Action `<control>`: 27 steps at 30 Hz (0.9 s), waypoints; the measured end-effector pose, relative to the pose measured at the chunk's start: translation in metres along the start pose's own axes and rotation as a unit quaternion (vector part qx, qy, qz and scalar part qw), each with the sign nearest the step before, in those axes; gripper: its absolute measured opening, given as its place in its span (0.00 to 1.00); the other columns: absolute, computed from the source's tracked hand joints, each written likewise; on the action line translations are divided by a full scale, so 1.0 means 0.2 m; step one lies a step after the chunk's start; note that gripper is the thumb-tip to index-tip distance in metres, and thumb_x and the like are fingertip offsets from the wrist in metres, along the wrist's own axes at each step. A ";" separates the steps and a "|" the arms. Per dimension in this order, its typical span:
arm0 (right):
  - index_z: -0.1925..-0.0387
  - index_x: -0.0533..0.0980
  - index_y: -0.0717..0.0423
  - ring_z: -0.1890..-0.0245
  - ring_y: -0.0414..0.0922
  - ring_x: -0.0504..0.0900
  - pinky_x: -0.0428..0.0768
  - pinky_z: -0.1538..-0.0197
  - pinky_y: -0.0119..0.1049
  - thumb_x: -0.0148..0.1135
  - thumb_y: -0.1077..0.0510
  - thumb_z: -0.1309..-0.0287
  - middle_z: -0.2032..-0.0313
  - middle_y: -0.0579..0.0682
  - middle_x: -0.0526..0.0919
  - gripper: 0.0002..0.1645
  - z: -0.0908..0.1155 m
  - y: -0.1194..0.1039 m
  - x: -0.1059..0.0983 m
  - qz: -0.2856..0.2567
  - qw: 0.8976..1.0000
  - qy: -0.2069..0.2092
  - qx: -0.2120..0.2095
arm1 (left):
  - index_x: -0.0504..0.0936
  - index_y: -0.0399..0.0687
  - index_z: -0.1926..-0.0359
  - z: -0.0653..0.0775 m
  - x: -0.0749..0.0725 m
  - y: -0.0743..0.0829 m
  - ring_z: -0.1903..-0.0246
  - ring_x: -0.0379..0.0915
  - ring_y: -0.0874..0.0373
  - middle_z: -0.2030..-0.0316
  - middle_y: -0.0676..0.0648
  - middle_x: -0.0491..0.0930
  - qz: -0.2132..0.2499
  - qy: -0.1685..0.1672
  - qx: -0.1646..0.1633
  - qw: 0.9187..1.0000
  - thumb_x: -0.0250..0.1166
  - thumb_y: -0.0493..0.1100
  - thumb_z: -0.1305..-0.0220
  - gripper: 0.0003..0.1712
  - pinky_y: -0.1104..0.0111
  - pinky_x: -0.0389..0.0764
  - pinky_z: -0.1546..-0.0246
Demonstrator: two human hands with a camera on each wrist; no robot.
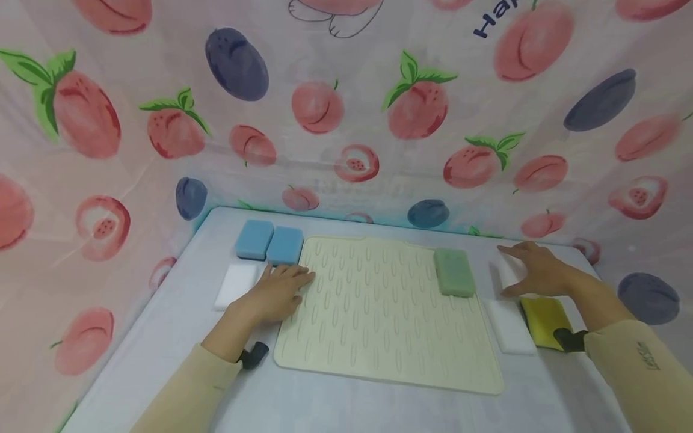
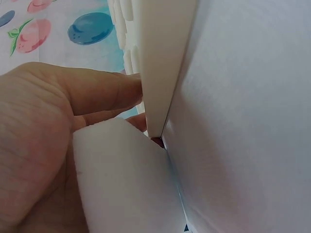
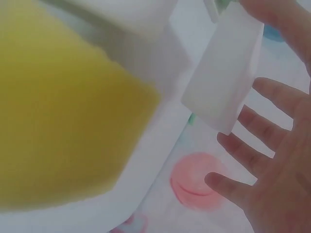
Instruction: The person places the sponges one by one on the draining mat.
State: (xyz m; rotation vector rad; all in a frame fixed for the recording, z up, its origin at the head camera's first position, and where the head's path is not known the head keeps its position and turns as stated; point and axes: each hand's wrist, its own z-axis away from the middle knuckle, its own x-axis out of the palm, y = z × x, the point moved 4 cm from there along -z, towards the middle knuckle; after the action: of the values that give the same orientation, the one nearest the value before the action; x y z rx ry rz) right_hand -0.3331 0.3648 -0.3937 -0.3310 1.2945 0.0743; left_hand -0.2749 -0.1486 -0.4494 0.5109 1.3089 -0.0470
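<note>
A cream ribbed mat (image 1: 379, 307) lies in the middle of the pale table (image 1: 173, 325). My left hand (image 1: 289, 278) rests flat at the mat's left edge, its straight fingers (image 2: 112, 90) touching the mat (image 2: 165, 58). A white sponge (image 1: 235, 284) lies beside its palm, and the same white sponge (image 2: 121, 184) shows in the left wrist view. My right hand (image 1: 520, 264) has spread fingers (image 3: 262, 160) around a small white sponge (image 1: 506, 272) (image 3: 226, 82); whether it touches it I cannot tell. A green sponge (image 1: 455, 272) lies on the mat's right side.
Two blue sponges (image 1: 269, 242) lie side by side at the back left. A yellow sponge (image 1: 544, 313) (image 3: 58, 111) and another white sponge (image 1: 510, 328) lie at the right, near my right forearm. A fruit-printed cloth (image 1: 346, 108) walls in the table on three sides.
</note>
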 end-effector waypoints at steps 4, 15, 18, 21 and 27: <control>0.23 0.61 0.61 0.34 0.72 0.62 0.67 0.38 0.79 0.81 0.34 0.57 0.31 0.73 0.62 0.68 0.01 -0.04 0.00 0.009 1.000 0.004 -0.019 | 0.66 0.50 0.22 0.00 0.00 0.00 0.21 0.52 0.40 0.22 0.43 0.62 -0.002 0.000 0.000 1.000 0.59 0.41 0.24 0.32 0.35 0.41 0.21; 0.22 0.61 0.56 0.35 0.70 0.64 0.71 0.40 0.77 0.80 0.28 0.60 0.30 0.70 0.63 0.70 0.02 -0.11 0.02 0.027 0.999 0.003 -0.025 | 0.66 0.48 0.22 0.00 -0.02 0.00 0.21 0.52 0.38 0.23 0.41 0.63 -0.006 -0.001 0.010 1.000 0.59 0.40 0.24 0.32 0.33 0.43 0.22; 0.22 0.62 0.55 0.36 0.69 0.65 0.72 0.40 0.76 0.80 0.27 0.60 0.31 0.69 0.64 0.70 0.03 -0.13 0.02 0.033 0.999 0.004 -0.029 | 0.66 0.48 0.22 0.00 -0.02 0.00 0.21 0.53 0.38 0.23 0.41 0.63 -0.008 -0.001 0.011 1.000 0.59 0.40 0.24 0.32 0.33 0.42 0.22; 0.22 0.62 0.54 0.36 0.69 0.65 0.73 0.41 0.76 0.80 0.27 0.61 0.31 0.69 0.65 0.70 0.04 -0.16 0.02 0.033 0.999 0.004 -0.032 | 0.66 0.48 0.22 0.00 -0.02 0.00 0.22 0.53 0.37 0.23 0.41 0.63 -0.008 0.001 0.014 1.000 0.59 0.40 0.24 0.32 0.32 0.43 0.23; 0.22 0.62 0.53 0.36 0.68 0.66 0.73 0.41 0.75 0.80 0.28 0.60 0.31 0.67 0.65 0.69 0.06 -0.21 0.02 0.035 0.998 0.007 -0.043 | 0.66 0.48 0.22 0.00 -0.02 0.00 0.22 0.54 0.37 0.23 0.41 0.64 -0.010 -0.001 0.014 1.000 0.59 0.40 0.24 0.32 0.32 0.43 0.23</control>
State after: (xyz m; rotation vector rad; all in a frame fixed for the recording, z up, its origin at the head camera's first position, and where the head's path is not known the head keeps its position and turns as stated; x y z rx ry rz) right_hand -0.3105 0.3278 -0.3858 -0.3611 1.3199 0.1874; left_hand -0.2759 -0.1493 -0.4460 0.5209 1.3128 -0.0830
